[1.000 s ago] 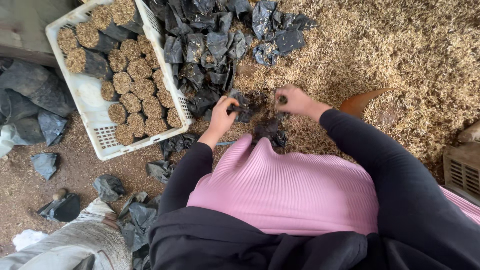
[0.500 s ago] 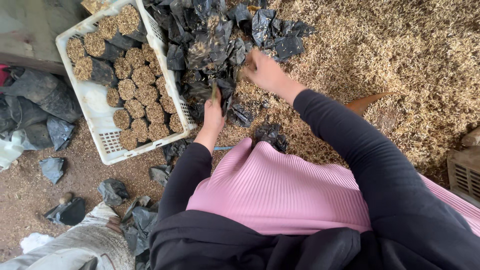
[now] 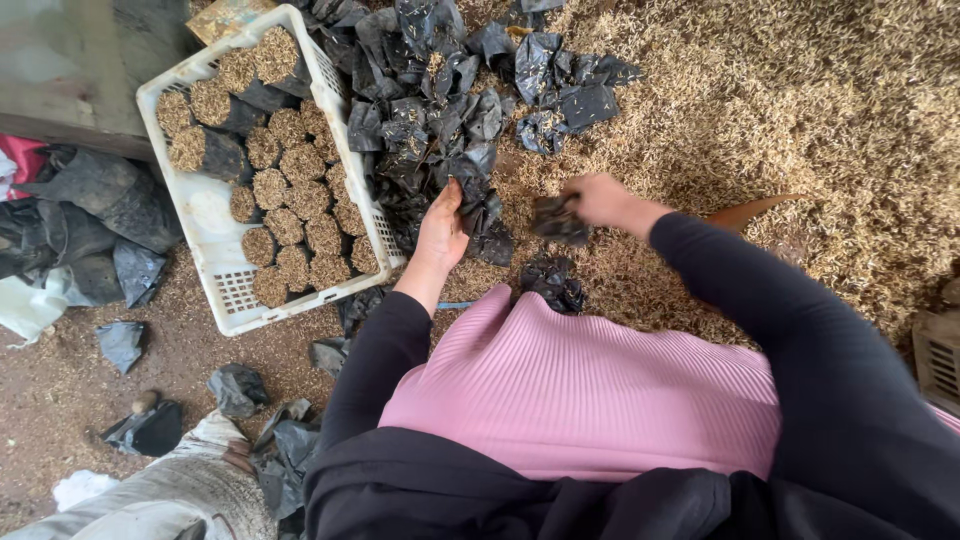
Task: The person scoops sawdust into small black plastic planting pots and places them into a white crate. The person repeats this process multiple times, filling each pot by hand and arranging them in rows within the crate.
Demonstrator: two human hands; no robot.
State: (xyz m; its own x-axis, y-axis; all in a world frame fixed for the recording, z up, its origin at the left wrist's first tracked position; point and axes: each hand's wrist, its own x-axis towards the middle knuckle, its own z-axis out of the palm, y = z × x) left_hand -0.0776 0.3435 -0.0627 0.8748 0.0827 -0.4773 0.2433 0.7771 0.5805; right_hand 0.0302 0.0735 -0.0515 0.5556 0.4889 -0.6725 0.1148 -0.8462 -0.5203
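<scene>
Person in pink top w/ black sleeves, seen from above. Right hand [image 3: 600, 200] has its grip clamped on a small black bag [image 3: 558, 218] over the husk floor [image 3: 800, 120]. Left hand [image 3: 442, 228], fingers apart, touches the black bag pile [image 3: 430, 110]. Beyond-left: white crate [image 3: 215, 215] of husk-filled bags.

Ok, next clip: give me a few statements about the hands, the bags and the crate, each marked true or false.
1. The right hand grips a small black plastic bag. True.
2. The left hand rests inside the white plastic crate. False: it touches the pile of black bags beside the crate.
3. The crate holds husk-filled bags standing upright. True.
4. The crate stands to the right of the bag pile. False: it stands to the left.
5. Loose husk covers the ground to the right. True.
</scene>
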